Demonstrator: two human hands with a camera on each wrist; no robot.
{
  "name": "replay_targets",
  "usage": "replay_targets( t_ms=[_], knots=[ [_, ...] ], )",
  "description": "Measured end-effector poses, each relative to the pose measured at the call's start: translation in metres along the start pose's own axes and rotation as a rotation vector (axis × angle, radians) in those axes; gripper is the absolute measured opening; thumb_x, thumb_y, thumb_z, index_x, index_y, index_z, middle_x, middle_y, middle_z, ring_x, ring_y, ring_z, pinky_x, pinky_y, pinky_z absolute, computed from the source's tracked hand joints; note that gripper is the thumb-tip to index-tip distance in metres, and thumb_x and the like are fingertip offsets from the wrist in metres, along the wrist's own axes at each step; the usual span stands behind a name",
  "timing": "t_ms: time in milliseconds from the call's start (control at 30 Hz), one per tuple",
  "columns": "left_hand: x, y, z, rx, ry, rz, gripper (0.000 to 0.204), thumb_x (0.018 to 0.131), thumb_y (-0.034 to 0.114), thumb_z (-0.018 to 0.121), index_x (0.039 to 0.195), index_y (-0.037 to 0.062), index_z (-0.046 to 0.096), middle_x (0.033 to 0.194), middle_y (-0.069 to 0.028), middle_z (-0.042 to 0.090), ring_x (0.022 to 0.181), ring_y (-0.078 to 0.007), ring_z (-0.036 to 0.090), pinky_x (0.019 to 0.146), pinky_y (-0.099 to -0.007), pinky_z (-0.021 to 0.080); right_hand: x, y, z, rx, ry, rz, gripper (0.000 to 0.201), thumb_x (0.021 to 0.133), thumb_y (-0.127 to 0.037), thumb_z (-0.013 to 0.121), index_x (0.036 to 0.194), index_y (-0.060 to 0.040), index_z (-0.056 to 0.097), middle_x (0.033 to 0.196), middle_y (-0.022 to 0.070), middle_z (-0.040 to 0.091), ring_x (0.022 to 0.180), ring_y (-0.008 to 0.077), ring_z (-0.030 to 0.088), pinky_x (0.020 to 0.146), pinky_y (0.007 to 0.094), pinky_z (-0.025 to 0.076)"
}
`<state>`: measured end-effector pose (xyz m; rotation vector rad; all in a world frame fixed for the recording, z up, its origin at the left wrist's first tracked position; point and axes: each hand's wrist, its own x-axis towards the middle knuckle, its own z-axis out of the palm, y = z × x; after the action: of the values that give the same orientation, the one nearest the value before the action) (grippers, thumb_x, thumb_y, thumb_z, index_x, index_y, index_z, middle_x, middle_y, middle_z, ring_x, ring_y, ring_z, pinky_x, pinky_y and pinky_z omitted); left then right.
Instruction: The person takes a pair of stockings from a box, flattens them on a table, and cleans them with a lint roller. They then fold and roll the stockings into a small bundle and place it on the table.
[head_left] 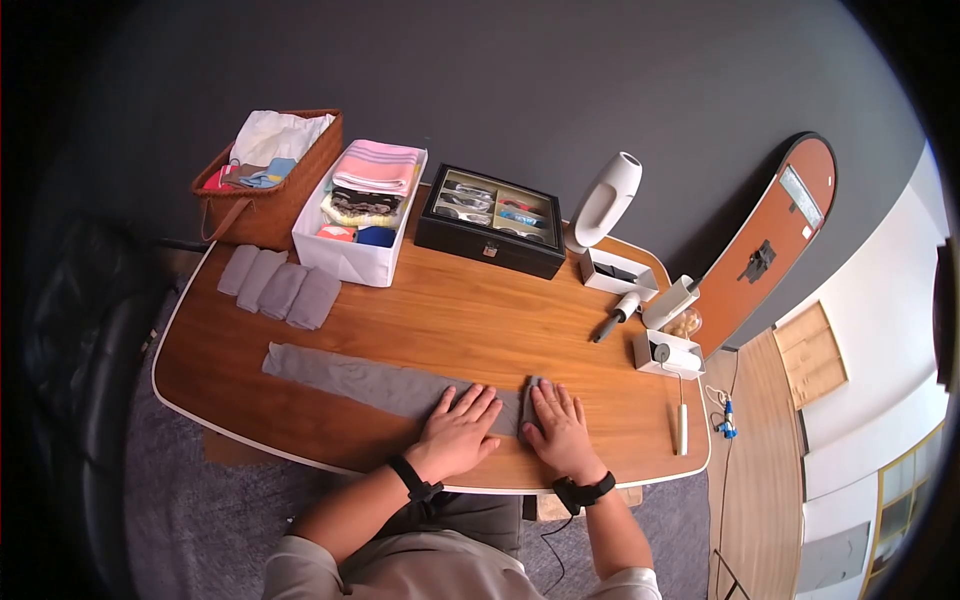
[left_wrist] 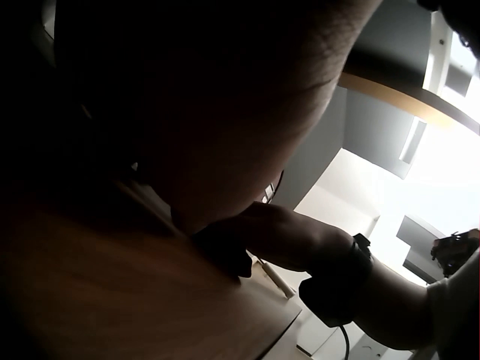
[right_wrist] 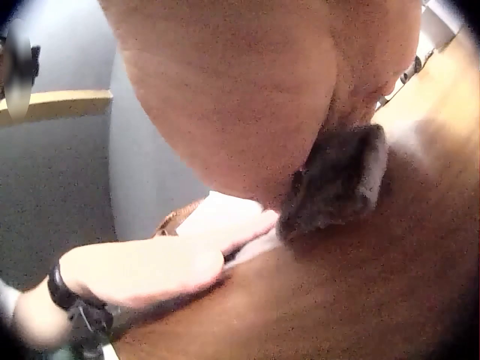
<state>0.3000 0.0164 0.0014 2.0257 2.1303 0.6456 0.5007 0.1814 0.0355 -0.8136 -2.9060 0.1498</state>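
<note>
A long strip of grey cloth [head_left: 345,375] lies flat across the front of the table, slightly wrinkled toward its left end. My left hand [head_left: 457,435] rests palm down on it, fingers stretched out. At the strip's right end, my right hand [head_left: 562,432] presses with straight fingers on a folded-over part. The right wrist view shows this thick folded end [right_wrist: 337,184] under the palm, close to the tabletop. Several folded grey cloth bundles [head_left: 302,298] lie in a row at the left. The left wrist view is mostly dark, with the palm hiding the cloth.
Along the back stand a brown basket [head_left: 325,150] of clothes, a white bin [head_left: 345,262] of folded textiles and a black glasses case [head_left: 480,248]. To the right are a white upright device [head_left: 607,200], a lint roller [head_left: 620,315], small white boxes and a white-handled roller [head_left: 682,430].
</note>
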Motion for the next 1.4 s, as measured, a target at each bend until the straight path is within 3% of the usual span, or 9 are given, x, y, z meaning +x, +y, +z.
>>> replay_targets(
  t_ms=[133, 167, 300, 500, 733, 900, 1000, 1200, 1400],
  knots=[
    [-0.001, 0.011, -0.010, 0.019, 0.008, -0.007, 0.076, 0.105, 0.048, 0.065, 0.165, 0.0034, 0.049, 0.178, -0.0172, 0.037, 0.167, -0.0339, 0.030, 0.134, -0.0612, 0.019, 0.002, 0.009, -0.005, 0.194, 0.269, 0.356, 0.066, 0.099, -0.051, 0.074, 0.139, 0.0014, 0.069, 0.140, 0.0263, 0.067, 0.131, 0.0475, 0.062, 0.112, 0.0561, 0.049],
    [0.000, 0.015, -0.011, 0.020, 0.026, 0.009, 0.075, 0.105, 0.048, 0.065, 0.164, 0.0033, 0.049, 0.178, -0.0172, 0.038, 0.167, -0.0340, 0.031, 0.134, -0.0615, 0.019, 0.002, 0.006, -0.010, 0.079, 0.273, 0.403, 0.062, 0.096, -0.057, 0.077, 0.116, 0.0018, 0.076, 0.121, 0.0251, 0.071, 0.116, 0.0456, 0.066, 0.100, 0.0545, 0.053],
    [0.004, 0.032, -0.008, 0.019, 0.038, 0.070, 0.073, 0.105, 0.048, 0.066, 0.161, 0.0029, 0.053, 0.176, -0.0174, 0.041, 0.167, -0.0343, 0.031, 0.134, -0.0630, 0.019, 0.008, -0.010, -0.001, -0.027, 0.137, 0.500, 0.061, 0.087, -0.058, 0.085, 0.104, -0.0002, 0.076, 0.113, 0.0231, 0.074, 0.112, 0.0430, 0.070, 0.096, 0.0524, 0.055],
    [0.008, 0.035, -0.001, -0.002, 0.041, 0.087, 0.064, 0.103, 0.047, 0.067, 0.148, 0.0013, 0.066, 0.172, -0.0198, 0.046, 0.165, -0.0371, 0.033, 0.133, -0.0652, 0.020, 0.017, -0.028, -0.018, 0.383, 0.183, 0.406, 0.050, 0.086, -0.036, 0.092, 0.114, 0.0002, 0.072, 0.098, 0.0177, 0.078, 0.091, 0.0370, 0.077, 0.080, 0.0472, 0.059],
    [-0.018, 0.008, -0.046, 0.080, 0.217, -0.116, 0.062, 0.100, 0.037, 0.070, 0.148, -0.0013, 0.064, 0.160, -0.0229, 0.055, 0.157, -0.0398, 0.042, 0.131, -0.0637, 0.025, 0.009, -0.047, -0.028, 0.784, 0.277, 0.192, 0.041, 0.097, -0.023, 0.084, 0.128, -0.0006, 0.068, 0.101, 0.0145, 0.078, 0.088, 0.0272, 0.076, 0.082, 0.0393, 0.060],
    [-0.023, 0.017, -0.058, -0.015, 0.233, -0.093, 0.058, 0.096, 0.028, 0.074, 0.148, 0.0019, 0.063, 0.144, -0.0157, 0.063, 0.142, -0.0367, 0.052, 0.126, -0.0610, 0.033, 0.012, -0.039, -0.008, 0.342, 0.158, 0.420, 0.040, 0.101, -0.030, 0.075, 0.129, -0.0018, 0.072, 0.110, 0.0206, 0.081, 0.103, 0.0399, 0.079, 0.089, 0.0465, 0.062],
    [-0.019, 0.027, -0.049, -0.013, 0.187, -0.038, 0.056, 0.095, 0.026, 0.074, 0.145, 0.0032, 0.064, 0.138, -0.0110, 0.065, 0.137, -0.0324, 0.056, 0.124, -0.0602, 0.036, 0.015, -0.040, 0.003, 0.282, 0.142, 0.412, 0.046, 0.100, -0.033, 0.077, 0.132, -0.0008, 0.071, 0.109, 0.0202, 0.081, 0.100, 0.0372, 0.080, 0.088, 0.0443, 0.062],
    [-0.011, 0.029, -0.024, -0.022, 0.143, -0.016, 0.053, 0.095, 0.028, 0.074, 0.142, 0.0036, 0.067, 0.140, -0.0102, 0.066, 0.142, -0.0329, 0.054, 0.126, -0.0648, 0.032, 0.020, -0.050, -0.006, 0.653, 0.126, 0.406, 0.052, 0.098, -0.027, 0.081, 0.139, 0.0008, 0.062, 0.104, 0.0202, 0.080, 0.094, 0.0372, 0.079, 0.082, 0.0436, 0.061],
    [-0.017, 0.016, -0.037, -0.073, 0.132, -0.090, 0.055, 0.096, 0.030, 0.072, 0.144, 0.0030, 0.066, 0.154, -0.0142, 0.061, 0.154, -0.0370, 0.044, 0.129, -0.0704, 0.022, 0.011, -0.071, -0.026, 0.809, 0.209, 0.172, 0.050, 0.104, -0.012, 0.076, 0.148, 0.0025, 0.059, 0.126, 0.0165, 0.079, 0.115, 0.0251, 0.076, 0.099, 0.0376, 0.059]
  ],
)
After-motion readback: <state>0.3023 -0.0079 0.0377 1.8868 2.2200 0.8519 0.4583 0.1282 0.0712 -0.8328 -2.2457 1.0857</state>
